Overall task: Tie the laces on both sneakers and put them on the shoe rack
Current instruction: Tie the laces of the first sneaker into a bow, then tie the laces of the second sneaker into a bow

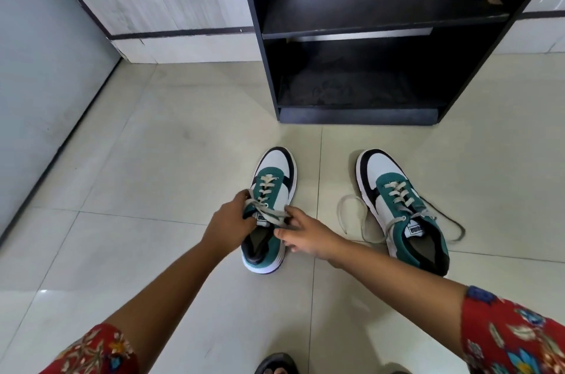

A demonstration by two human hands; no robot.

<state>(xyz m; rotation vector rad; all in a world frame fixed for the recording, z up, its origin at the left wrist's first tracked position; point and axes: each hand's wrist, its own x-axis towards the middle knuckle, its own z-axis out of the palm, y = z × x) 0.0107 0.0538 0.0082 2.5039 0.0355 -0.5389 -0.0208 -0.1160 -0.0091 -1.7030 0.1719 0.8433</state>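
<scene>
head view: green-white left sneaker (273, 205), laces (269, 211) crossed, untied.

A dark sandal (276, 364) shows at the bottom edge on the pale tiled floor (146, 178).

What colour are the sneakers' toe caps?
White, edged in black, on both the left sneaker and right sneaker; head view.

We see two green, white and black sneakers on the floor, toes toward the black shoe rack (360, 22). The left sneaker (270, 208) has its laces crossed. The right sneaker (400, 205) has loose laces.
</scene>
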